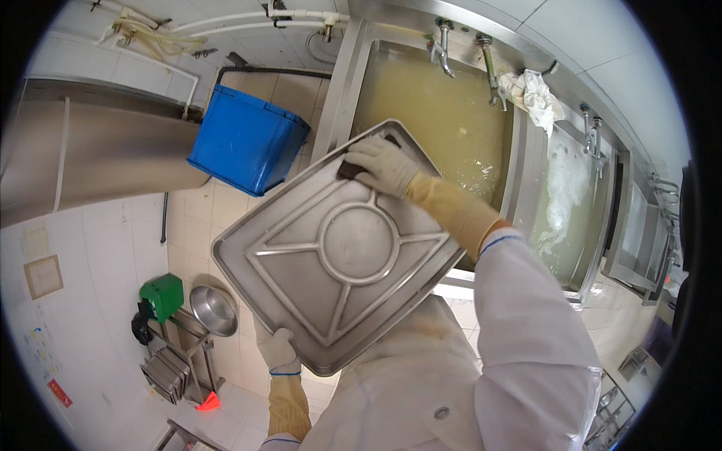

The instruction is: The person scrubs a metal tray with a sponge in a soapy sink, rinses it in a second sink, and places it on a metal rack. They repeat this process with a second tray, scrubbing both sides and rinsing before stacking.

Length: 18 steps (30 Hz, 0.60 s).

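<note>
A large rectangular metal tray (358,242) with a raised circle and ribs is tilted in front of me, its upper corner over the edge of a sink. My left hand (277,350), in a pale glove, grips the tray's lower left rim. My gloved right hand (383,163) presses a dark scouring pad (351,170) against the tray near its upper edge. Part of the pad is hidden under the fingers. Behind the tray is a steel sink filled with cloudy yellowish water (434,107).
A second sink holds foamy water (567,180), with a crumpled white cloth (533,98) on the ledge between. A blue plastic crate (248,141) stands left of the sinks. Lower left are a metal bowl (214,310), a green container (163,296) and several stacked trays (166,375).
</note>
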Each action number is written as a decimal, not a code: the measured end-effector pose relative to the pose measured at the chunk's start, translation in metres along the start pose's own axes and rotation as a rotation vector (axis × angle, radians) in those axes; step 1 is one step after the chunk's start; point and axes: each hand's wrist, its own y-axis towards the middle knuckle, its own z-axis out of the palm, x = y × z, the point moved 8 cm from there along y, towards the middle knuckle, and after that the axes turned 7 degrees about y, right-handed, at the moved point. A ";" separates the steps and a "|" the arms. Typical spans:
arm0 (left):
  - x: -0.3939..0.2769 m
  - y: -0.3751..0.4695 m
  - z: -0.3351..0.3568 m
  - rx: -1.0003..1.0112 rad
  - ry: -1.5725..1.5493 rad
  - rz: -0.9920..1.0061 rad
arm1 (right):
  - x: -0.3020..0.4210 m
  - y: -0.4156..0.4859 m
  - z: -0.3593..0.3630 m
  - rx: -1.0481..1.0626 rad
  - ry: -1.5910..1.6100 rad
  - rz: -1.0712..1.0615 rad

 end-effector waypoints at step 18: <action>0.026 0.036 0.028 0.001 -0.163 0.105 | 0.073 -0.253 -0.022 -0.135 -0.214 1.030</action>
